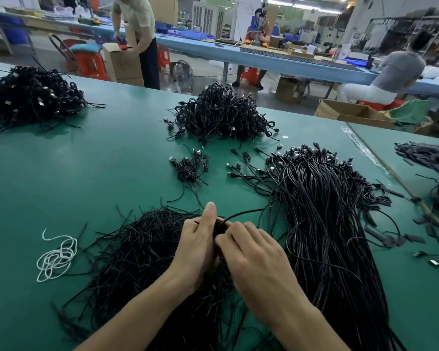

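**Both hands closed on a cable coil at mid-table**

The left hand (198, 247) and right hand (254, 259) meet over the green felt-topped table (86, 173), with a small coil of black cable (218, 228) pressed between them. The left hand wraps its fingers round the coil, thumb pointing up and away from the person. The right hand's fingers are curled in against the coil from the other side. It seems to pinch it, though the fingertips are hidden behind the knuckles. One loose strand of the coil arcs away to the right.

Directly under the hands lies a ragged pile of thin black ties (137, 249). Just beside it on the right is a long sheaf of black cables with metal plugs (322, 211), plug ends fanned out at the far end. Left of the ties sits a tangle of white string (57, 257). Farther back a small cluster of bundled black cables (190, 165) lies well apart from the hands, with a large heap of bundled cables (221, 115) behind it and another heap (31, 95) at the far left.
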`<move>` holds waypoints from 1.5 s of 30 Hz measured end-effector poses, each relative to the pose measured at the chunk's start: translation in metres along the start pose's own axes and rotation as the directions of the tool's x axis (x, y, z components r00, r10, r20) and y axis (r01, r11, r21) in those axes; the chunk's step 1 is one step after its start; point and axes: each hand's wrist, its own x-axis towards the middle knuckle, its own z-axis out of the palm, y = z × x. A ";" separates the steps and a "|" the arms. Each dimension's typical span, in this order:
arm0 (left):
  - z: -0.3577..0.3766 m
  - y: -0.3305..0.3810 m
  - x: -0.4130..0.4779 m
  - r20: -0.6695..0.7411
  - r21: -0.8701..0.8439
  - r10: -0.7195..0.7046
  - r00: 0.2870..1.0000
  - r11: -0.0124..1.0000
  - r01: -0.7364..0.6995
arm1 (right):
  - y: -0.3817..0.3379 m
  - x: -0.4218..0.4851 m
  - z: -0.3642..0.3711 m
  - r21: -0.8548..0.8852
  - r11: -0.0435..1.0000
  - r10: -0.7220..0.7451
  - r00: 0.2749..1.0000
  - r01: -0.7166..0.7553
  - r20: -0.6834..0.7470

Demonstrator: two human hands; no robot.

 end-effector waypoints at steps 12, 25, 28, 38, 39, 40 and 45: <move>-0.013 -0.002 -0.002 0.355 0.177 -0.502 0.789 0.864 0.471 | 0.024 0.001 0.000 0.189 0.981 -0.054 0.999 0.052 0.006; -0.023 0.011 -0.004 0.550 0.316 -0.466 0.693 0.884 0.343 | 0.024 0.002 -0.015 0.379 0.925 -0.024 0.991 -0.028 0.131; -0.020 0.009 -0.005 0.535 0.351 -0.499 0.681 0.865 0.358 | 0.023 0.004 -0.022 0.172 0.976 -0.159 0.978 0.135 0.136; -0.018 0.010 -0.008 0.554 0.423 -0.533 0.640 0.842 0.335 | 0.027 -0.001 -0.021 0.392 0.920 -0.100 0.949 -0.027 0.299; -0.020 0.011 -0.009 0.566 0.404 -0.523 0.638 0.850 0.338 | 0.028 -0.001 -0.021 0.411 0.910 -0.074 0.949 -0.061 0.306; -0.021 0.010 -0.010 0.581 0.382 -0.511 0.634 0.859 0.341 | 0.028 -0.002 -0.021 0.429 0.898 -0.050 0.947 -0.096 0.316; -0.027 0.007 -0.009 0.654 0.305 -0.476 0.588 0.877 0.370 | 0.031 -0.003 -0.023 0.504 0.848 -0.020 0.940 -0.164 0.340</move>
